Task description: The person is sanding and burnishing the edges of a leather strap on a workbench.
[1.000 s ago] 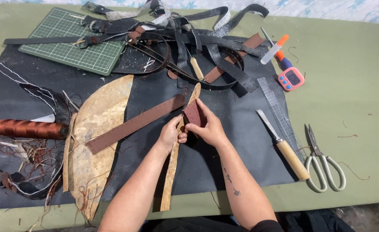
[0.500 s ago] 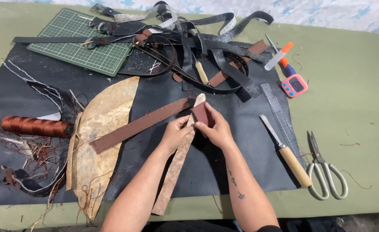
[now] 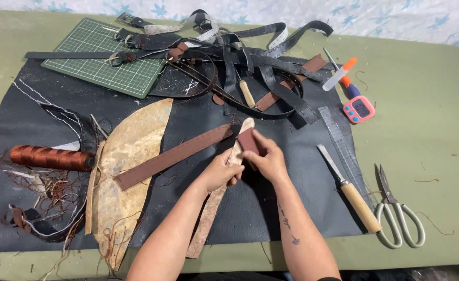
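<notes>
Leather scrap work, centre of the frame. Left hand [image 3: 220, 174] is pinching a long tan leather strip [image 3: 214, 200] near its upper end, thumb and fingers closed around it; the strip is running down toward the bottom edge, lower end resting on the black leather sheet [image 3: 271, 208]. Right hand [image 3: 266, 158] is pressing a small reddish-brown leather piece [image 3: 249, 140] against the strip's top, fingers curled over it, looks like it's lining the two up edge to edge.

A brown leather strap [image 3: 175, 156] is lying diagonally just left of the hands, apart from them. A large pale curved hide offcut [image 3: 128, 171] is sitting lower left, next to a spool of copper-brown thread [image 3: 50, 157] and loose thread tangles.

Right of the hands, within reach: a wooden-handled knife [image 3: 350, 190], a steel ruler [image 3: 341, 143], grey-handled scissors [image 3: 396, 216] out on the green counter [image 3: 437, 119]. Upper right: a small pink digital timer [image 3: 359, 109] and an orange-capped tool.

Upper middle: a pile of dark belts and straps [image 3: 260, 67], partly overlapping a green cutting mat [image 3: 104, 60] in the upper left. The black sheet seems to be serving as the work surface, keeping scraps off the counter.
</notes>
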